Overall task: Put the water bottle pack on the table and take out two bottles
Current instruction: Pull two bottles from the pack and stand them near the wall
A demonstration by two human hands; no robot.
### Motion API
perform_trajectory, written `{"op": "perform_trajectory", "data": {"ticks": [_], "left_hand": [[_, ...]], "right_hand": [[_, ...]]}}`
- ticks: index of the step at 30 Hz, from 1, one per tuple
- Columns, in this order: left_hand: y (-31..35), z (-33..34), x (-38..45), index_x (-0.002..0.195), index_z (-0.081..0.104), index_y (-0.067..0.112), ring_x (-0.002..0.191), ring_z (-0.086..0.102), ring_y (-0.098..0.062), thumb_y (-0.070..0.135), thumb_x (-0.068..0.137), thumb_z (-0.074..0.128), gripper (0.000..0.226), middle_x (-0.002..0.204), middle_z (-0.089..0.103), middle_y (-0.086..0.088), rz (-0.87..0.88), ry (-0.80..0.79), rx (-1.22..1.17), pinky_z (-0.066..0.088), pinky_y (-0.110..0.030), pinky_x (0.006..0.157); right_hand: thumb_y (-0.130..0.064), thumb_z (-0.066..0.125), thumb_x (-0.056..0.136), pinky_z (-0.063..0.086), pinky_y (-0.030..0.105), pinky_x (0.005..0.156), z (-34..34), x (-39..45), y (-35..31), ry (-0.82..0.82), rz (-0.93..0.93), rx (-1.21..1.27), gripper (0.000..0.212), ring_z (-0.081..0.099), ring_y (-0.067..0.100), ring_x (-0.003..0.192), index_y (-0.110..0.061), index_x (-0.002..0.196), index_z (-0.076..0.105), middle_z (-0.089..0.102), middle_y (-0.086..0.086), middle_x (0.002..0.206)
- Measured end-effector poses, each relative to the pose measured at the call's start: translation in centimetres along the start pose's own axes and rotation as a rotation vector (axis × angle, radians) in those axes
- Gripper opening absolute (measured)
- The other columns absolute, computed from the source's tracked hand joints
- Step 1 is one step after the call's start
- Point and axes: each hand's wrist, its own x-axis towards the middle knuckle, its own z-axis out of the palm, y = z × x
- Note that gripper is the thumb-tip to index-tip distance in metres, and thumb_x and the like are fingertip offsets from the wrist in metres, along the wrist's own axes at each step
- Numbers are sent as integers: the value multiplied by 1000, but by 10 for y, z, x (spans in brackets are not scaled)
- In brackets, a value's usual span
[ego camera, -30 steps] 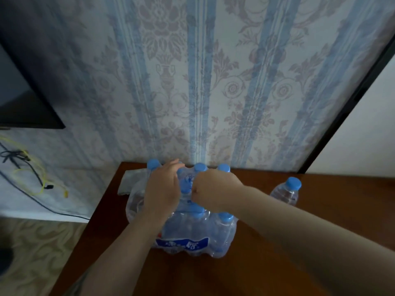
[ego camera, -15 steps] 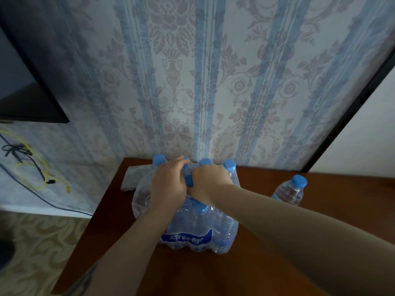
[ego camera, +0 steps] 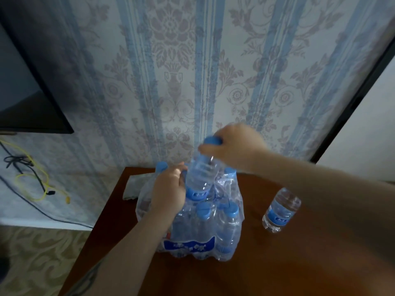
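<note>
A shrink-wrapped pack of water bottles (ego camera: 198, 236) with blue caps stands on the brown wooden table (ego camera: 277, 263), near its far left corner. My right hand (ego camera: 235, 149) grips a clear bottle (ego camera: 199, 176) by its neck just under the blue cap, and the bottle is raised partway out of the pack's torn top. My left hand (ego camera: 168, 189) presses on the pack's top left, holding the plastic wrap. A single loose bottle (ego camera: 281, 210) stands upright on the table to the pack's right.
A patterned wall rises directly behind the table. A crumpled piece of plastic (ego camera: 133, 186) lies at the table's far left corner. A dark screen (ego camera: 32, 99) hangs at left, with black and yellow cables (ego camera: 36, 182) below it. A dark door frame (ego camera: 352, 99) runs up at right.
My right hand has risen from the pack's top, drawing one bottle up out of the wrap. My left hand has stayed on the pack.
</note>
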Motion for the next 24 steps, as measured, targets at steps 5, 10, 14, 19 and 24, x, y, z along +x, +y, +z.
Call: {"op": "perform_trajectory", "data": {"ticks": [5, 10, 14, 19, 24], "left_hand": [[2, 1, -8, 123, 59, 17, 106, 62, -23, 4, 92, 49, 35, 129, 63, -3, 55, 3, 73, 51, -37, 91], [6, 2, -2, 127, 56, 15, 114, 58, -24, 14, 93, 51, 35, 131, 61, -5, 62, -73, 154, 47, -42, 96], [21, 8, -6, 130, 53, 18, 129, 45, -27, 32, 94, 50, 39, 141, 51, -3, 66, -155, 251, 31, -46, 109], [54, 24, -34, 131, 50, 26, 138, 32, -12, 35, 94, 48, 37, 148, 40, 7, 179, -271, 35, 19, -49, 117], [68, 40, -62, 125, 55, 26, 135, 38, -9, 30, 90, 55, 35, 140, 50, 9, 387, -289, 2, 21, -46, 118]], "right_hand": [[-57, 64, 63, 23, 25, 36, -104, 2, 20, 433, 129, 351, 56, 25, 8, 35, -16, 41, 33, 25, -7, 33], [-60, 59, 64, 22, 31, 43, -121, -37, 38, 543, 78, 126, 61, 26, 13, 40, -12, 44, 27, 27, 0, 39], [-60, 60, 66, 27, 31, 44, -107, -62, 68, 491, 192, 124, 59, 26, 13, 38, -12, 42, 35, 27, 0, 35], [-75, 50, 62, 30, 22, 36, -59, -102, 97, 249, 407, 0, 60, 42, 6, 32, -17, 50, 58, 47, -6, 35], [-77, 45, 69, 28, 23, 40, 18, -136, 114, 35, 596, -210, 53, 49, 4, 44, -25, 56, 50, 53, -8, 51]]}}
